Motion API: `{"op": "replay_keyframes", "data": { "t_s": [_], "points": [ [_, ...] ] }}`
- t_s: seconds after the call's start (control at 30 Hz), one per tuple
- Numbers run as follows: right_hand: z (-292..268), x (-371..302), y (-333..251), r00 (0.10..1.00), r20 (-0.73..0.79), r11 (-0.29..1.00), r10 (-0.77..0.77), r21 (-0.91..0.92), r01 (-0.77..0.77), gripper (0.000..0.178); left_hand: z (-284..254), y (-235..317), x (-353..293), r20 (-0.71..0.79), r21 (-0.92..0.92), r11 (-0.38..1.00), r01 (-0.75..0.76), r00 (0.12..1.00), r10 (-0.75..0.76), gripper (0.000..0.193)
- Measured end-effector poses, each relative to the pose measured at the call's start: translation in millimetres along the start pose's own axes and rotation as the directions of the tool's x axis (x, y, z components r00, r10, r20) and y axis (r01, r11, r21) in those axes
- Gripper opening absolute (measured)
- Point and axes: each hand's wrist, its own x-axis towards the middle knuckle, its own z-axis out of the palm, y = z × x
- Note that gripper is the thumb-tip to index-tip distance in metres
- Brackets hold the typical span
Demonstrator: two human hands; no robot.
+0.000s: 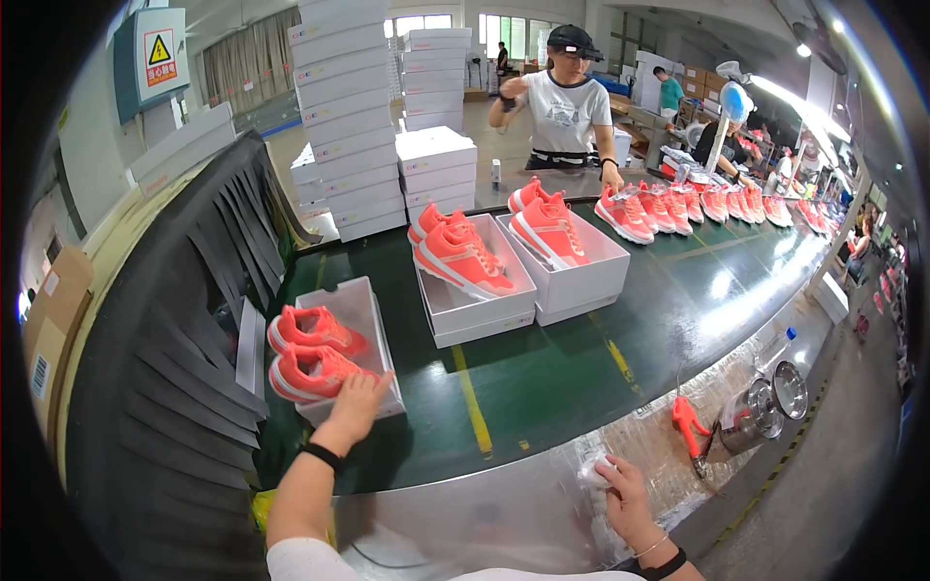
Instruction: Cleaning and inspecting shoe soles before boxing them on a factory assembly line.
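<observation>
Over the near end of an open white shoe box (pixel 360 300), my left hand (pixel 356 405) reaches with its fingers apart. They touch the toe of a coral-red sneaker (pixel 308 375), and one digit stretches to the box's right wall. A second coral sneaker (pixel 315 329) lies beside it; both rest over the box's left side. At the metal edge of the bench, my right hand (pixel 628 496) is closed around a crumpled white wad (pixel 593 472), perhaps paper or cloth. Two more open boxes (pixel 484 320) (pixel 584 287) stand ahead with coral sneakers (pixel 460 254) (pixel 552 228) in them.
A green conveyor belt (pixel 436 416) carries the boxes and a far row of sneakers (pixel 668 208). Dark strip curtains (pixel 184 329) hang at left. A red-handled spray gun (pixel 688 421) and metal pot (pixel 751 412) lie right. A co-worker (pixel 567 107) stands opposite, near stacked boxes (pixel 349 116).
</observation>
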Motion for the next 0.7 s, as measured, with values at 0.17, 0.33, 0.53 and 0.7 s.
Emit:
{"op": "replay_keyframes", "data": {
  "t_s": [0.17,0.33,0.53,0.7],
  "points": [
    [-2.6,-20.8,47.9,0.986,-0.131,0.991,0.104,0.100,-0.091,0.047,25.0,-67.6,5.5,0.088,0.249,0.939,0.236,0.960,-0.264,0.052],
    [-9.3,-20.2,68.7,0.778,-0.181,0.585,0.602,0.763,-0.275,0.045,-21.7,-28.7,72.0,0.011,0.125,0.927,0.353,0.934,-0.357,0.048],
    [-13.7,-22.3,105.7,0.677,0.095,0.074,0.729,0.973,-0.217,0.037,-1.1,41.3,171.8,-0.192,-0.141,0.989,0.051,0.978,-0.078,0.065],
    [-9.7,-33.7,110.8,0.703,0.077,0.086,0.707,0.977,-0.194,0.035,26.6,72.7,203.6,0.005,-0.244,0.940,0.237,0.970,-0.243,0.053]
  ]
}}
